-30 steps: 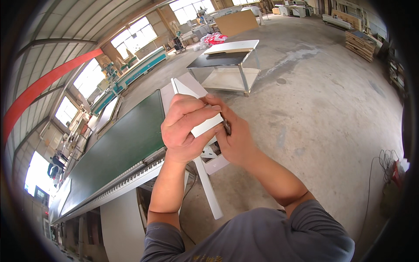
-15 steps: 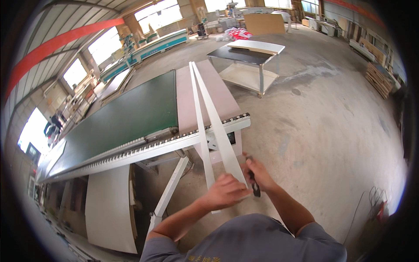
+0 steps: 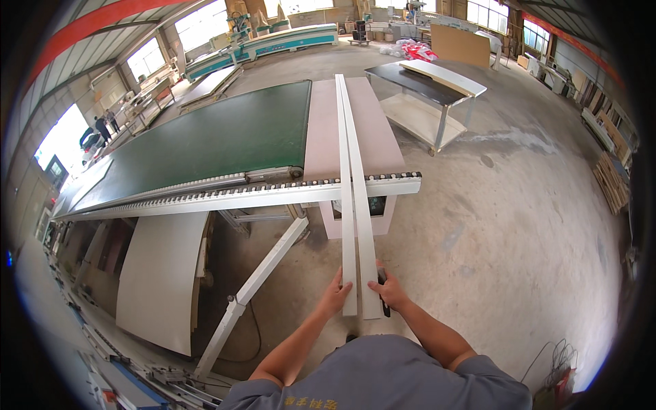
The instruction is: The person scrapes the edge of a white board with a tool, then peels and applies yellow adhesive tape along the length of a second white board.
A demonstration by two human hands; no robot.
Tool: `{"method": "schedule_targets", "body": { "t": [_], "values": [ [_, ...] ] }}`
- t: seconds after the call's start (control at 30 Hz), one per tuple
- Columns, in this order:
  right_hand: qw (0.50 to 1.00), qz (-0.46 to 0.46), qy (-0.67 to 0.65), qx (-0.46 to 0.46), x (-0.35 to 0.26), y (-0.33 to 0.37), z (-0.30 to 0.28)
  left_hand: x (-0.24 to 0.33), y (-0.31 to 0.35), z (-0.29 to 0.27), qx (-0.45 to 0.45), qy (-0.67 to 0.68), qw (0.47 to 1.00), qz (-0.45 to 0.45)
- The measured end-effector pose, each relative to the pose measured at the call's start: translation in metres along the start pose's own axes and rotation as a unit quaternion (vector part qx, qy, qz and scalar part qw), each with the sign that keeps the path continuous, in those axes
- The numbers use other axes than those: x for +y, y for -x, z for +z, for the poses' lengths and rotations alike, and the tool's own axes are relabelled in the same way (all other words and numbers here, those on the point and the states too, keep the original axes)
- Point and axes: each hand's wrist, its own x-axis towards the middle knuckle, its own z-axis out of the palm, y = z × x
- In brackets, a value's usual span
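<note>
Workshop table (image 3: 205, 137) bears strips (image 3: 355, 205); hands (image 3: 335, 298) (image 3: 391, 294) grasp ends.

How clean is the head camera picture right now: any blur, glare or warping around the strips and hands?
Head view: sharp at the left hand, right hand and two white strips, no motion blur; windows at left blown out white; fisheye bends the roller rail and darkens the rim; soft daylight, faint shadows under the cart.

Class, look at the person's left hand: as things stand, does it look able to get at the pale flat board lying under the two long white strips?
Probably not. The left hand is at the near ends of the white strips, and the pale board lies well ahead on the roller table, with open floor between.
</note>
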Motion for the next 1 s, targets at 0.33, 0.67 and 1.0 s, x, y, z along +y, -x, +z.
{"method": "schedule_targets", "body": {
  "t": [0.33,0.67,1.0],
  "values": [
    [0.997,0.065,0.045,-0.005,-0.012,-0.006,0.008,-0.002,0.003,0.009,-0.051,0.049,0.997,0.024],
    [0.995,-0.010,0.088,-0.035,-0.002,-0.014,-0.005,0.029,0.020,0.018,0.002,0.068,0.998,-0.003],
    [0.952,0.043,-0.217,-0.211,-0.079,0.104,-0.011,0.050,0.217,0.116,0.299,0.036,0.953,-0.019]
  ]
}}
